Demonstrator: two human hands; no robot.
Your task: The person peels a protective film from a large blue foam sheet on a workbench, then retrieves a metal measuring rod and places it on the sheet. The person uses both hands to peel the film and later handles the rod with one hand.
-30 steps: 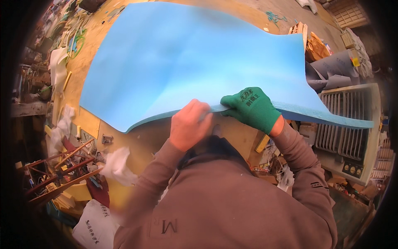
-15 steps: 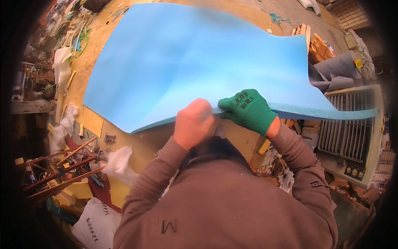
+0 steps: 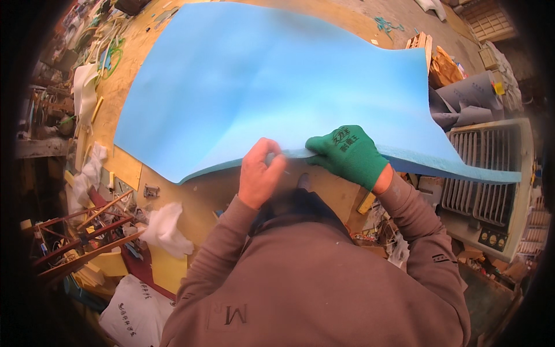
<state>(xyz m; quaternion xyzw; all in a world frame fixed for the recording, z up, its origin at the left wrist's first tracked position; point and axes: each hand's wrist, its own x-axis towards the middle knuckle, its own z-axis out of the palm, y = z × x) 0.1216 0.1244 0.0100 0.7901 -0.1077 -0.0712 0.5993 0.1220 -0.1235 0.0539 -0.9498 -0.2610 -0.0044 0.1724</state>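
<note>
A large light-blue foam sheet spreads out in front of me, its thick near edge raised and curving. In a green work glove, my right hand is closed around that near edge, thumb and fingers pinching the foam. My bare left hand is just left of it, close to the same edge, with the fingers curled and the thumb near the forefinger. Whatever the left hand may hold is too small and blurred to make out. The foam's underside is mostly hidden.
A heater-like appliance with a metal grille stands on the right, under the sheet's corner. Behind it lie grey rolls. At left are a reddish metal frame, crumpled white wrapping and a white printed sack.
My left hand has drawn slightly down from the foam edge and its fingers have loosened a little. The right hand keeps its grip, and the sheet's right corner has dipped.
</note>
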